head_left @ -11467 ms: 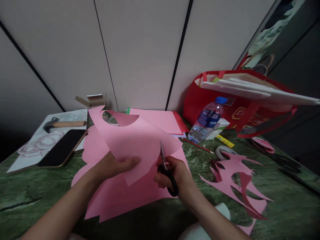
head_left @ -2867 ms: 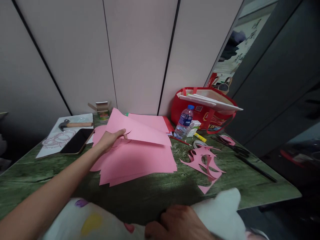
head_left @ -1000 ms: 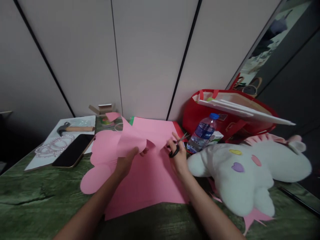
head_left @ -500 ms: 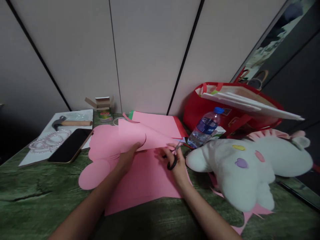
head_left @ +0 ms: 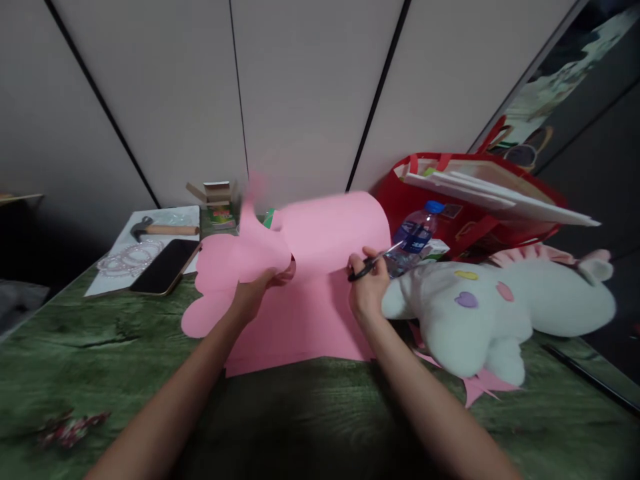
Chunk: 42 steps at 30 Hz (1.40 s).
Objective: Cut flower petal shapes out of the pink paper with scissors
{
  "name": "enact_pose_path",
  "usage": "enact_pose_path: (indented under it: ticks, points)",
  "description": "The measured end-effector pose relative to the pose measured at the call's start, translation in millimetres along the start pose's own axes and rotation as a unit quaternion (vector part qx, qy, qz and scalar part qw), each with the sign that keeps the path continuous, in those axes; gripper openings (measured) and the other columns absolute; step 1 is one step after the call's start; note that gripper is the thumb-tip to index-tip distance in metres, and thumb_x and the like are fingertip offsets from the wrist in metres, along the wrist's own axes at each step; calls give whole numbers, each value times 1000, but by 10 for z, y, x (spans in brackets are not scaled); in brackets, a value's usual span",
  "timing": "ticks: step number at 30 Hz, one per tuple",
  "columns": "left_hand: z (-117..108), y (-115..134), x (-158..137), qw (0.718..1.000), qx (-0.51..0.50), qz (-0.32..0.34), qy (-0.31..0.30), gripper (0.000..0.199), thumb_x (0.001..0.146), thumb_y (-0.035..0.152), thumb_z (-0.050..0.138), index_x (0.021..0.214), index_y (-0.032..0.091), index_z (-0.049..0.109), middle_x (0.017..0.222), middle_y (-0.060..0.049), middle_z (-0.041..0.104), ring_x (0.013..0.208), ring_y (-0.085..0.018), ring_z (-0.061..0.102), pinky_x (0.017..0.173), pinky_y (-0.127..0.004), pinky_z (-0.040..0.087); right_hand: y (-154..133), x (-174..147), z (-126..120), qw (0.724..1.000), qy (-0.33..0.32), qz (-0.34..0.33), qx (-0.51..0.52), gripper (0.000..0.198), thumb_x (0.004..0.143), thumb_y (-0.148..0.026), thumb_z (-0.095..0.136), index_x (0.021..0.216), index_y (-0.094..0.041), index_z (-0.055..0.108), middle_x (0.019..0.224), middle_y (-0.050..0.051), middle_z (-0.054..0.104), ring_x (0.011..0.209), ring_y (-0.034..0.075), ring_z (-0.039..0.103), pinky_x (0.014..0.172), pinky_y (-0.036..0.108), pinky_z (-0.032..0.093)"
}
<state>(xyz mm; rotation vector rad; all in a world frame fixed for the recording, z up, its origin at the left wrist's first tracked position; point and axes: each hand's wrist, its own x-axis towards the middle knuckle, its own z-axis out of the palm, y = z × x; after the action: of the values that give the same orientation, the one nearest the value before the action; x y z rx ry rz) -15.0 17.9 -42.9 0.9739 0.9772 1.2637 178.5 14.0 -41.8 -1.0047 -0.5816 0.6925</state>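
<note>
A partly cut sheet of pink paper (head_left: 330, 230) is raised and curls over the stack, with a narrow strip standing up at its left. My left hand (head_left: 254, 293) is closed on the sheet's left part, thumb on top near a curved cut edge. My right hand (head_left: 371, 283) is closed round black-handled scissors (head_left: 369, 267), whose blades point up and right, away from the cut; its fingers also touch the sheet's right edge. More pink paper (head_left: 300, 327) lies flat below. Rounded pink paper cut-outs (head_left: 207, 319) lie at the left.
Left stand a phone (head_left: 165, 267), a hammer (head_left: 170, 230), beaded rings (head_left: 127, 259) and a small open box (head_left: 220, 205). Right are a water bottle (head_left: 414, 233), a red bag (head_left: 465, 230), a white plush toy (head_left: 460, 327) and pink scraps (head_left: 487, 383). A wall stands behind.
The pink sheet has been lifted and turned, its right part now curling up. The scissors have swung from among the fingers to point up and right. The view has shifted slightly.
</note>
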Motion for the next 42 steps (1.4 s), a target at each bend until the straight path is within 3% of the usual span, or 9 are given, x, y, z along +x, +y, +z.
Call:
enact_pose_path:
  ticks: [5,9,14,17,22,29,32,37,42]
  points:
    - [-68,-148,-238,995,12,-99,-1,17,65,19,60,75,6,62,66,-15,70,58,-24,66,52,-34,52,121,-397,-453,988,-97,93,-80,33,64,-29,69,91,-17,53,59,-7,54,44,8,53,45,23,46]
    - [-34,-162,-343,989,35,-137,30,12,67,19,58,72,8,60,55,-11,67,47,-20,63,41,-26,45,-135,-562,-585,949,-242,144,-138,28,55,-22,77,78,-12,64,47,-4,54,39,9,49,35,19,38]
    - [10,-164,-440,976,85,-194,52,17,62,24,67,54,9,61,38,-4,57,34,-14,51,37,-25,40,-340,-665,-477,888,-415,193,-51,36,72,-29,65,105,-17,59,74,2,65,64,14,60,54,26,51]
    - [23,-112,-503,972,108,-199,62,16,58,24,71,52,11,63,44,-3,60,40,-14,52,40,-25,40,-214,-683,-389,880,-413,233,-10,40,75,-30,64,111,-17,52,77,2,65,65,12,61,62,27,52]
    - [56,-68,-523,967,127,-179,129,17,58,27,73,67,14,68,77,-9,72,75,-22,63,66,-28,48,27,-731,-385,846,-368,386,7,51,78,-45,56,117,-15,43,66,3,65,56,16,63,45,26,51]
    - [118,-133,-485,950,124,-173,227,26,70,36,62,82,14,65,103,-12,67,96,-27,60,81,-35,47,84,-727,-491,787,-426,442,69,41,82,-43,52,112,-15,49,68,4,65,55,13,61,48,25,54]
    - [144,-129,-576,938,150,-187,252,29,61,41,69,74,16,64,97,-12,68,96,-31,59,84,-39,44,59,-786,-488,757,-475,440,91,41,76,-45,60,102,-13,55,66,2,61,56,13,60,50,27,54]
    - [145,-148,-690,928,199,-195,246,37,56,52,69,69,18,63,86,-12,69,88,-33,60,81,-43,43,-14,-861,-488,759,-518,384,88,44,70,-47,65,97,-13,59,65,-1,58,57,12,59,60,28,52]
    - [123,-110,-627,943,207,-143,220,23,61,36,69,69,16,62,71,-7,67,74,-26,60,66,-34,45,-89,-840,-514,726,-549,399,115,47,71,-50,63,102,-15,55,61,-2,59,52,11,58,55,27,50]
